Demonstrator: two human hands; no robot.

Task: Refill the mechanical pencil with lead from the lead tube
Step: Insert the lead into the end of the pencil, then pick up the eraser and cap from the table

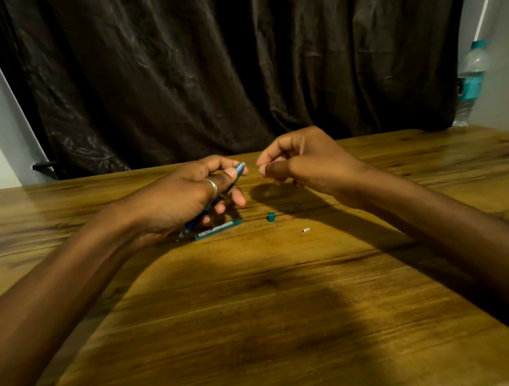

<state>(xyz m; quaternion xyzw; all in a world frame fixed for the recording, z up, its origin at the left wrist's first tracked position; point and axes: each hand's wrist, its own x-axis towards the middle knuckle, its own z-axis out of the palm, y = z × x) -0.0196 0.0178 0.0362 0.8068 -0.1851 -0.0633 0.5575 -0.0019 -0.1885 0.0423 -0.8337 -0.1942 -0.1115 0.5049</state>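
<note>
My left hand (181, 197) grips a blue mechanical pencil (238, 171), its back end tilted up to the right and its metal tip pointing down near the table. Just right of that end, my right hand (293, 160) pinches its thumb and forefinger together; whatever lies between them is too thin to make out. The teal lead tube (219, 229) lies flat on the wooden table (258, 302) under my left hand. Its teal cap (270, 217) sits apart to the right. A tiny white piece (306, 229), perhaps the pencil's eraser, lies further right.
A dark curtain (217, 64) hangs behind the table's far edge. A clear water bottle (471, 82) with a teal label stands at the far right corner. White walls flank the curtain.
</note>
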